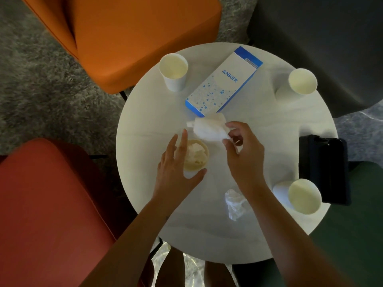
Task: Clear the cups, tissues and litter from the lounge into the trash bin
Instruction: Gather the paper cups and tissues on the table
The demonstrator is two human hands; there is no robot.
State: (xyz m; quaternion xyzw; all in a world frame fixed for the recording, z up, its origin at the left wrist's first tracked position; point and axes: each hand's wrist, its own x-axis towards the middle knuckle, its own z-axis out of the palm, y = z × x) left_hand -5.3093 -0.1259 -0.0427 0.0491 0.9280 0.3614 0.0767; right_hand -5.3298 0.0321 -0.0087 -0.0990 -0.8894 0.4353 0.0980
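Four white paper cups stand upright on our table (145,125): far-left cup (173,69), far-right cup (302,81), near-right cup (304,196), all empty-looking, and the middle cup (195,155) with a crumpled wad (194,149) inside, our left hand (176,172) spread round it. Our right hand (244,156) pinches a white tissue (209,127) just beyond. A crumpled clear wrapper (235,201) lies flat, nearer us, towards the right.

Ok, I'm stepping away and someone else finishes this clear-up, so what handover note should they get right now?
Left hand: open, straight fingers flanking the stuffed cup.
Right hand: its grip pinches a white tissue by the Anker box.
Done: tissue wadded inside the stuffed cup; nothing visibly binned.
Left: far-left cup, far-right cup, near-right cup and crumpled litter on the table, plus the tissue and stuffed cup; bin not in view.
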